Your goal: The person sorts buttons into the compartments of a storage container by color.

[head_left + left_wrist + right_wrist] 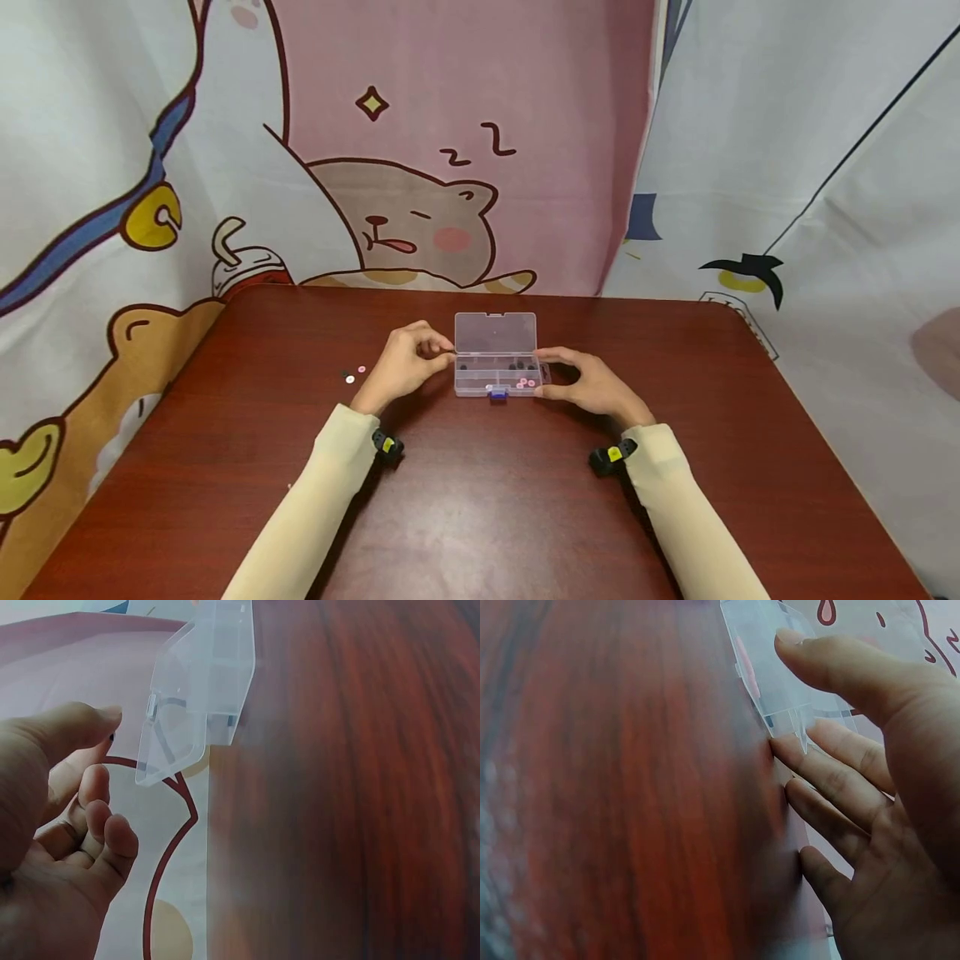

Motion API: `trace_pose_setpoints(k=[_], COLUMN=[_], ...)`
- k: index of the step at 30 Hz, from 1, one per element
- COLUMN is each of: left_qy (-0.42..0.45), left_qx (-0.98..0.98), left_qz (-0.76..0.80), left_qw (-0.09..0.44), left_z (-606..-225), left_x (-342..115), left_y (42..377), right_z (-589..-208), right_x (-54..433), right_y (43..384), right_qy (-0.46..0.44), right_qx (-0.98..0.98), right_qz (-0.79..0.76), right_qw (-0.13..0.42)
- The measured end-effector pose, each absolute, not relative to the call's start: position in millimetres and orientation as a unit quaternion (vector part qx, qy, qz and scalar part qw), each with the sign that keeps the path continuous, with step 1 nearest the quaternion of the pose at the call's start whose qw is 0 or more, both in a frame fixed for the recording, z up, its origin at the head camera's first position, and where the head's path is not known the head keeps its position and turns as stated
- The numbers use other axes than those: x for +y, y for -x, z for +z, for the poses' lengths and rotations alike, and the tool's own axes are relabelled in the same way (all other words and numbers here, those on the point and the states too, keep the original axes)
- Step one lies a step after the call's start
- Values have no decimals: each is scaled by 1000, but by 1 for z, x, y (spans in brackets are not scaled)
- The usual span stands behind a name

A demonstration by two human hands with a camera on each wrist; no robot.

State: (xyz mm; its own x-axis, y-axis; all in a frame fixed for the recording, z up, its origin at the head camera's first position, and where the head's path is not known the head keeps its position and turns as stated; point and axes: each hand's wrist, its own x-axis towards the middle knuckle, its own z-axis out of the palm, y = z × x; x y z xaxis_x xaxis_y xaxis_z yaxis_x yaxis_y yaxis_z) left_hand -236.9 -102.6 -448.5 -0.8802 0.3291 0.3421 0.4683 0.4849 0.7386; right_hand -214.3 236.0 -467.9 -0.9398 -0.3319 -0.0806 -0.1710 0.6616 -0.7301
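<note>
A clear plastic compartment box [472,392] sits on the table with its lid [495,333] raised at the back and a blue latch [498,395] in front. Several black pieces [517,366] lie in the back row, and pink round pieces [523,383] in the front right. Beside the box's left edge, my left hand [405,360] pinches a tiny black piece [112,738] between thumb and forefinger; its exact kind is too small to tell. My right hand [592,386] holds the box's right side, thumb [825,664] at the front and fingers behind.
Left of my left hand, a pink piece [362,368], a white piece [350,379] and a dark piece [345,372] lie on the brown table [480,500]. A patterned curtain [570,125] hangs behind the table's far edge.
</note>
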Motion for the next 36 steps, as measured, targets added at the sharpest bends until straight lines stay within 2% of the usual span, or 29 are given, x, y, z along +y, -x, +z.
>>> trace_pose_setpoints(k=[19, 36], left_qy=[256, 241], left_qx=[-855, -870], left_qz=[-447, -427], left_qw=[65, 50], left_z=[-446, -438], left_x=[-75, -84], left_y=[247, 243], right_z=[-470, -468], right_x=[237, 236], right_y=[217, 215], right_qy=[141, 142], right_qx=[911, 910], right_qz=[-376, -376], right_qw=[98, 100])
